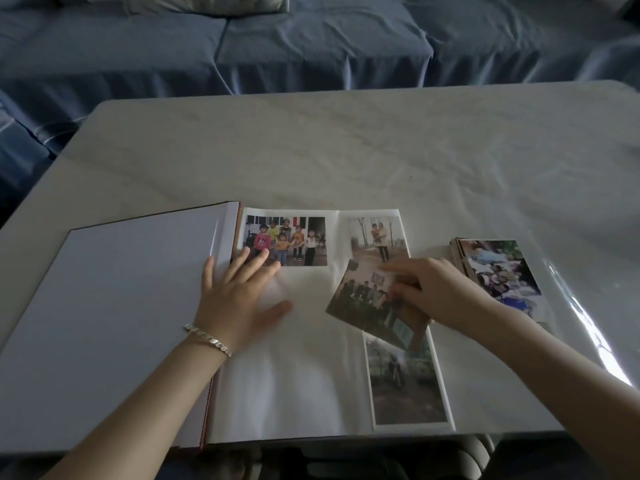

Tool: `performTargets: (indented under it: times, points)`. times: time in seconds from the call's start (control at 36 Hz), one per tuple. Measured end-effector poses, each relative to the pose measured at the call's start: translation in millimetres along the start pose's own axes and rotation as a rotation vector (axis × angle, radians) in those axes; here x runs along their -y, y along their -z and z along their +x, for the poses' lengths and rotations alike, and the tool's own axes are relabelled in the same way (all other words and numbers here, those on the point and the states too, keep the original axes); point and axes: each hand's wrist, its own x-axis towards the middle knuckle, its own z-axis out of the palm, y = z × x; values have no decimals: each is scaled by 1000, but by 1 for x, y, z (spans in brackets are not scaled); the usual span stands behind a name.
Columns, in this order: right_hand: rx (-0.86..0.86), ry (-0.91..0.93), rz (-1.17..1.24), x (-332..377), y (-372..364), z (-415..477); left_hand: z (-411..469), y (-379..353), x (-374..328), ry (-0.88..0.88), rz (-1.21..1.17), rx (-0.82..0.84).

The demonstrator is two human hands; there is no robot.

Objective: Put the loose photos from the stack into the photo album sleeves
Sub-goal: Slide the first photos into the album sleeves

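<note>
we noted left hand [239,296] flat on open photo album [121,323] right page, fingers spread, fingertips on mounted group photo [294,237]. right hand [440,292] pinched tilted loose photo [367,303] over right column, partly hiding two mounted photos. stack [498,268] just right of album, on white table [346,150]; blue sofa [311,46] behind.

Head-worn, close, downward over album [104,323]
</note>
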Motion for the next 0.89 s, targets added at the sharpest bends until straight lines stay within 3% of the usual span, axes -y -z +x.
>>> performTargets:
  times: [0.08,0.36,0.56,0.72,0.89]
  points:
    - [125,11,51,1,1,7,-1,1,0,3,-7,-5]
    - [119,-29,228,12,-8,44,0,-1,2,-9,-21,3]
    - [-17,-47,331,10,-21,40,0,-2,2,-20,-72,-17]
    - [-55,-309,776,-11,-20,9,-1,-1,2,-18,-83,-23]
    - [-165,-295,740,-19,-34,-13,-1,-1,3,-20,-88,-27]
